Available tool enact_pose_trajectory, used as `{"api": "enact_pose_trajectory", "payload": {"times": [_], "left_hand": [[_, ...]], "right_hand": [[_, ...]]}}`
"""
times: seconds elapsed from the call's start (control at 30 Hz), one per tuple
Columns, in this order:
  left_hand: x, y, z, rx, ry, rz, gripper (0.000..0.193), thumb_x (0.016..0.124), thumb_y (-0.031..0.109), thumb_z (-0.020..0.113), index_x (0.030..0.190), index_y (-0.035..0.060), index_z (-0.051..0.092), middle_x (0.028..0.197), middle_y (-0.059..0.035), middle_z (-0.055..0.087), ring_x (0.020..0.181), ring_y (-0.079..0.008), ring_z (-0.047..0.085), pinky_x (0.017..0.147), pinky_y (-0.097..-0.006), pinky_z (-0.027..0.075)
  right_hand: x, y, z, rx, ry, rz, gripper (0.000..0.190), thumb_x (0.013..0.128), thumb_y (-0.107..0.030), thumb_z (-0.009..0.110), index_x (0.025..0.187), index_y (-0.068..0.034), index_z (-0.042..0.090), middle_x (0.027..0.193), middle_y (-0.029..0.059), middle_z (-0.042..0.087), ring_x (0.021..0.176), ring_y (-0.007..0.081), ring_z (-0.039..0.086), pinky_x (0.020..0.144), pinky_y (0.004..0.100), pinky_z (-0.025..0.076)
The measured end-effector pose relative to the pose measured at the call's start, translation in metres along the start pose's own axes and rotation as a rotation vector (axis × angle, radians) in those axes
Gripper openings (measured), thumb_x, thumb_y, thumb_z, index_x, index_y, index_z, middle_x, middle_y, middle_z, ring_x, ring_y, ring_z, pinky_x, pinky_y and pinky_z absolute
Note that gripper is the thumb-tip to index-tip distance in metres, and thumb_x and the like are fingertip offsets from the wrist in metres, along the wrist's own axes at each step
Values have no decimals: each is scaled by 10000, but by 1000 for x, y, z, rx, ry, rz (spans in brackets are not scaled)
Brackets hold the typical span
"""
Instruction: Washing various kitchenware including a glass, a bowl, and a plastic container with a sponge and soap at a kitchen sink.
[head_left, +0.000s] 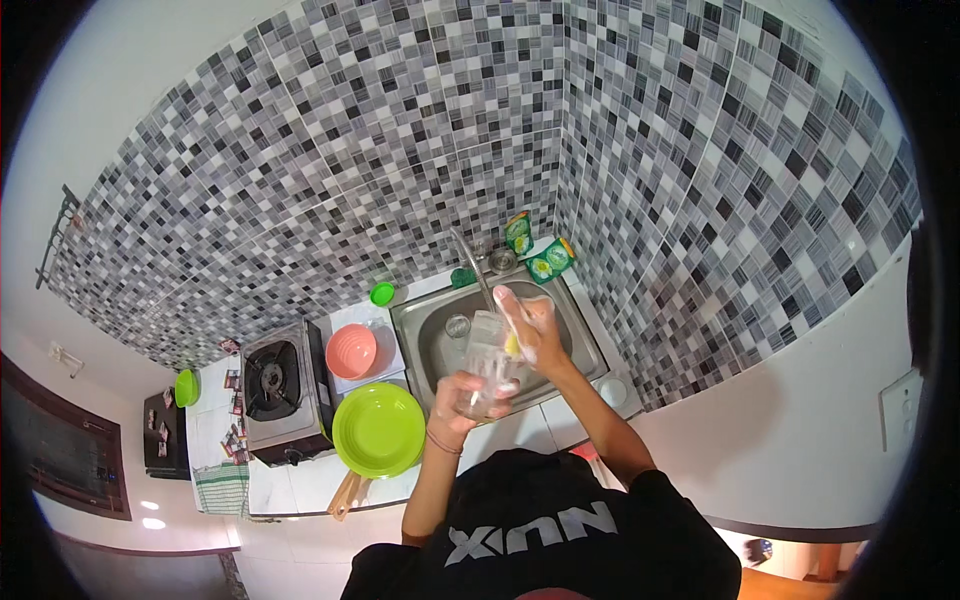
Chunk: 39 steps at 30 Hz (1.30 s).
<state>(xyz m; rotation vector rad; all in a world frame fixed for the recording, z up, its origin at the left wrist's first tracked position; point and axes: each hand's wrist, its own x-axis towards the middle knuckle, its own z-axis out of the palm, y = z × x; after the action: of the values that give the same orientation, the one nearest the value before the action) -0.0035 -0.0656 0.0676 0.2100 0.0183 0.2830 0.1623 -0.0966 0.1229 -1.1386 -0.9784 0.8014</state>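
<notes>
Over the sink, my left hand (459, 405) grips the lower part of a clear glass (481, 367), which is tilted and streaked with suds. My right hand (538, 330), with foam on its fingers, holds a yellow sponge (512, 344) against the glass's side near the upper end. Most of the sponge is hidden by the fingers. Below both hands is the stainless steel sink (429, 352), its drain strainer (457, 325) visible left of the glass. A flexible metal faucet (471, 259) arches in from the back, its lower end close to my right hand.
Two green detergent pouches (550, 259) and a green scouring pad (463, 277) lie behind the sink. Leftward are a pink bowl (351, 351), a large lime-green bowl (379, 430), wooden utensils (345, 495) and a gas stove (274, 382). Tiled walls (615, 225) meet at the back corner.
</notes>
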Motion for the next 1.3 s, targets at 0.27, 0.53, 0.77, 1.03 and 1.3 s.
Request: {"api": "enact_pose_trajectory", "payload": {"times": [0.27,0.53,0.77,1.03,1.3], "left_hand": [[26,-32,34,1734,625,795,871,670,142,861,1380,0,377,1135,-122,639,990,-293,656,928,-383,519],[7,-10,17,-132,-189,-95,720,724,155,690,1364,46,378,1083,-148,455,694,-192,454,518,-308,476],[8,-11,18,-410,-333,-80,847,827,267,687,1540,175,238,1247,-192,441,727,-204,494,524,-311,498],[19,-10,20,-44,238,325,663,1014,540,417,1523,121,343,1528,-126,406,1377,-232,440,1074,-456,438],[16,-24,19,23,203,324,554,1016,522,441,1432,156,454,1397,-62,550,1264,-242,544,1062,-441,454]], "right_hand": [[-1,2,16,-674,60,-656,346,941,-184,667,642,-12,634,522,135,537,437,334,462,452,391,382],[5,-13,-8,-24,-167,-165,525,1019,-322,572,610,6,596,537,-12,529,500,54,461,457,262,343],[22,14,-21,433,134,-94,551,1033,-443,478,609,-94,517,525,3,469,463,120,506,471,272,403],[-21,-21,8,-518,-211,-672,275,982,-190,538,1164,-22,654,1193,158,621,1233,312,539,1115,482,369],[-25,-2,16,-754,-622,-812,195,802,-128,672,966,-40,730,1113,89,700,1228,266,584,1149,531,342]]}}
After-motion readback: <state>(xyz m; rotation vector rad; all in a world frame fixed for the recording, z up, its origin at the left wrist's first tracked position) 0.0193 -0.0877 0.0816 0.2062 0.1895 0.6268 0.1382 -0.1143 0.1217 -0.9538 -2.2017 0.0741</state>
